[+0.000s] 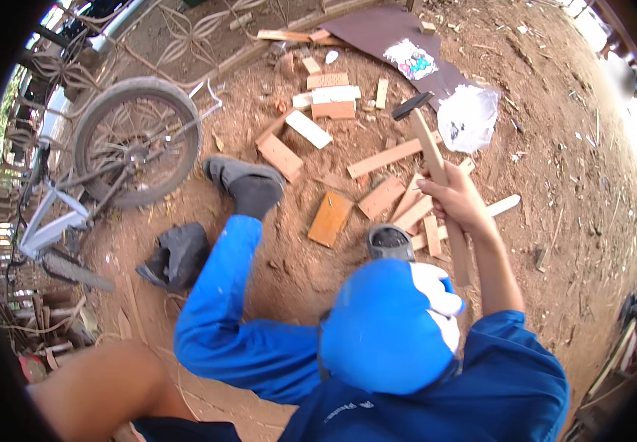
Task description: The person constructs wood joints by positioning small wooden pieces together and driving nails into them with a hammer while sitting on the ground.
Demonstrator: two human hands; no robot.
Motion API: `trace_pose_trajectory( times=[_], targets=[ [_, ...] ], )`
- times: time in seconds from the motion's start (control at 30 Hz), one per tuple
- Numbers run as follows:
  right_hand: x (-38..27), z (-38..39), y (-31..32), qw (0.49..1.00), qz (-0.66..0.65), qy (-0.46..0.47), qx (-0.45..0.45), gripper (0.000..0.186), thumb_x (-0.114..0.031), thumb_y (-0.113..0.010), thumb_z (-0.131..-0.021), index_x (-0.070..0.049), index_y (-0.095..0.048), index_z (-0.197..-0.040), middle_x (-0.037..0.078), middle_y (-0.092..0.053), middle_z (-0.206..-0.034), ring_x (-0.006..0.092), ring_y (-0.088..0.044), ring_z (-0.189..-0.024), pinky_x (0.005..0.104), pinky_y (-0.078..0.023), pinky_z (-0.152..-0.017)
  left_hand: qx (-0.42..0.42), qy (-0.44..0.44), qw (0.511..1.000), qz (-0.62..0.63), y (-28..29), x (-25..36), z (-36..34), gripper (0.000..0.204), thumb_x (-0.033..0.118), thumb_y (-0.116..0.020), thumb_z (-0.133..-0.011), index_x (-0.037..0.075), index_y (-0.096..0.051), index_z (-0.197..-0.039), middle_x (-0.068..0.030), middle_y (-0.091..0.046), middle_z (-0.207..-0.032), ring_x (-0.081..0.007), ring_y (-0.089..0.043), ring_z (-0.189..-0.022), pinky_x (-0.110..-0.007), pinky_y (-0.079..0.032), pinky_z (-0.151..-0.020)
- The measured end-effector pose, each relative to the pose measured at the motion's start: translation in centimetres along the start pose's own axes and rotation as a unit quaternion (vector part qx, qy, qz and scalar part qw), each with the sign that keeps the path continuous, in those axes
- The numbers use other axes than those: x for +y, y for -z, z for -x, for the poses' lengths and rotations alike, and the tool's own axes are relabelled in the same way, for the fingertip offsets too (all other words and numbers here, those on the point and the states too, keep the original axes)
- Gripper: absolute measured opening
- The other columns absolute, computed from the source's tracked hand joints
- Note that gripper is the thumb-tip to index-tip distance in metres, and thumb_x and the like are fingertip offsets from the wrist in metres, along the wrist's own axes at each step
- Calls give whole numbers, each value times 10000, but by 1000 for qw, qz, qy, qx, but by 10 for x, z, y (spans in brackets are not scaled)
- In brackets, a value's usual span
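My right hand [457, 197] is closed round the long wooden handle of a hammer [432, 151], with the dark metal head up and away from me. A thin dark sliver, maybe a nail, shows by the thumb. Below and left of the hammer, an orange-brown wood block [330, 219] lies on the dirt between my feet, a small nail-like mark near its far end. Beside it is a lighter wood block [381, 197]. My left arm [105, 383] is bent at the lower left; its hand lies outside the picture.
Wood pieces [282, 157] are scattered ahead. A clear plastic bag [469, 118] and a brown sheet [377, 33] lie at the far right. On the left are a bicycle wheel [138, 153], metal grille [186, 37] and black crumpled object [177, 256]. My blue-clad knee [385, 328] rises in front.
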State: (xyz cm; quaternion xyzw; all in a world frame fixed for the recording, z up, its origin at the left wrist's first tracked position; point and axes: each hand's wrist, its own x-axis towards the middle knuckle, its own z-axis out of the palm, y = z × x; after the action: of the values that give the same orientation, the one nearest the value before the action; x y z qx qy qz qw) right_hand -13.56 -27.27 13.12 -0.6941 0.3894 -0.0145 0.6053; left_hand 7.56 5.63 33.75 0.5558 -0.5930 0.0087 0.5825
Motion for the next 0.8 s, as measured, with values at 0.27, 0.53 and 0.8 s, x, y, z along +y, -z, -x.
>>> trace_pose_trajectory(
  times=[0.27,0.53,0.8],
  targets=[
    [86,-7,-45,991,71,103,39,297,-99,-727,-852,57,-624,-1083,154,-695,-917,224,-696,-816,390,-563,-712,-55,28,998,-17,-15,13,-19,127,123,-711,-927,57,-684,-1031,-64,-683,-1049,-142,-645,-922,-302,-516,-801],
    [106,-32,-15,990,124,0,72,375,-168,-758,-846,37,-621,-1130,189,-716,-931,269,-736,-767,401,-577,-627,-115,85,990,6,-32,-37,-49,140,124,-691,-931,50,-671,-1048,-63,-671,-1047,-145,-643,-932,-305,-512,-822],
    [124,-72,-4,988,133,17,74,360,-193,-752,-849,34,-634,-1103,179,-704,-896,302,-718,-820,419,-556,-770,-153,146,977,19,-37,-83,-33,154,125,-672,-935,43,-659,-1066,-62,-660,-1045,-147,-640,-942,-308,-508,-843]
  ],
)
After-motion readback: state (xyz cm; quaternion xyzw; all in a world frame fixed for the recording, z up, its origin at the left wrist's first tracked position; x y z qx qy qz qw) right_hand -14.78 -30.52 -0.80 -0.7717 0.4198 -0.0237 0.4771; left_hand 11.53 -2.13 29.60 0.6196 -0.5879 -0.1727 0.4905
